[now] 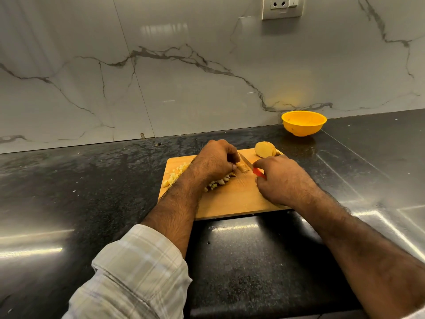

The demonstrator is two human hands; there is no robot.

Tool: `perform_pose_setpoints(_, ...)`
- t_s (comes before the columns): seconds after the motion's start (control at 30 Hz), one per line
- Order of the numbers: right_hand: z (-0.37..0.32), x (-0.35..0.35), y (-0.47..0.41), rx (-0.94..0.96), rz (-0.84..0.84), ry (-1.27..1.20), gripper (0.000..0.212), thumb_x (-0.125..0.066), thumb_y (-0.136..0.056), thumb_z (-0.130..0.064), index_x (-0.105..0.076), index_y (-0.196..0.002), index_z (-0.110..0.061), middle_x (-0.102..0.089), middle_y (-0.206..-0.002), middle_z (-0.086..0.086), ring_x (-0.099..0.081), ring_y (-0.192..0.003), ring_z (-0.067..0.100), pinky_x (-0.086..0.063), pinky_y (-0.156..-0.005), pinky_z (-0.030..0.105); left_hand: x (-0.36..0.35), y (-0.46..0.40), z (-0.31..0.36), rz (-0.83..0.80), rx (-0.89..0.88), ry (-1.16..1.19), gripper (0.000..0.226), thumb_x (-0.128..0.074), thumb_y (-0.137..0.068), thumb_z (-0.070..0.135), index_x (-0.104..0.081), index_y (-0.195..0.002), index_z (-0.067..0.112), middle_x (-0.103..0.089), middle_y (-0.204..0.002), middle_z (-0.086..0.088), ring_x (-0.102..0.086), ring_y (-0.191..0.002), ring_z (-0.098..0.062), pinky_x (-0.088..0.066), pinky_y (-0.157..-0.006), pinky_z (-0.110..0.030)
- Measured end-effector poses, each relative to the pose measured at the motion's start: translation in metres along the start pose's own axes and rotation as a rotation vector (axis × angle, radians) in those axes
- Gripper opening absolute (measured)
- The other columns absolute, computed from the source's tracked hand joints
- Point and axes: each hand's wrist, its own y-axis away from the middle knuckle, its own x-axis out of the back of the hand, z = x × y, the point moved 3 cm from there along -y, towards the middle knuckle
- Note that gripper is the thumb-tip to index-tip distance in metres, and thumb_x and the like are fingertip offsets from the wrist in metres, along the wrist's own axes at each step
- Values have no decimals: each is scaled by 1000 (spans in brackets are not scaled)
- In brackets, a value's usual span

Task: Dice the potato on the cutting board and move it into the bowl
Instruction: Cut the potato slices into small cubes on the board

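Note:
A wooden cutting board (pixel 232 201) lies on the dark counter. My left hand (pixel 215 160) holds a small potato piece (pixel 242 167) down on the board with curled fingers. My right hand (pixel 281 180) grips a red-handled knife (pixel 257 171), its blade (pixel 245 160) angled against that piece. Diced potato (pixel 176 174) is piled at the board's left edge, and more dice (pixel 218 182) show under my left wrist. An uncut potato half (pixel 265 149) sits at the board's far right corner. The yellow bowl (pixel 303 122) stands behind the board to the right, near the wall.
The black granite counter (pixel 92 185) runs left and right of the board. A marble backsplash (pixel 184 77) rises behind it, with a wall socket (pixel 282 6) at the top. A seam in the counter (pixel 358 157) runs diagonally at right.

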Motion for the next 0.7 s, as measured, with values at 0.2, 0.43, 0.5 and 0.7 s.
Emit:
perform_pose_setpoints(0.2, -3, -3, 0, 16, -23, 15, 47, -65, -99, -34, -57, -145, -28, -63, -136, 1, -59, -120, 21, -57, -98, 37, -2, -1, 1, 23, -17, 0, 23, -83, -87, 8, -80, -103, 23, -76, -106, 5, -70, -100, -8, -61, -95, -34)
perform_pose_setpoints(0.43, 4, 1, -1, 2, 22, -3, 51, -64, -99, -35, -55, -148, -30, -62, -140, 0, -56, -125, 21, -54, -101, 39, -4, 0, 2, 27, -29, 28, 21, -82, -90, 10, -81, -107, 22, -77, -108, 5, -70, -101, -7, -61, -97, -34)
perform_pose_setpoints(0.5, 3, 1, -1, 5, 39, -16, 51, -63, -99, -35, -55, -149, -29, -63, -137, 0, -57, -122, 21, -56, -100, 40, -3, 1, 2, 22, -40, 48, 22, -84, -89, 17, -80, -110, 23, -77, -109, 5, -70, -102, -8, -61, -97, -35)
perform_pose_setpoints(0.7, -1, -3, 1, 19, -2, -28, 51, -65, -99, -33, -55, -148, -26, -62, -138, 1, -57, -123, 21, -53, -100, 37, -9, 2, 3, 7, -14, -37, 22, -87, -85, 34, -83, -105, 26, -78, -106, 8, -67, -101, -7, -61, -95, -38)
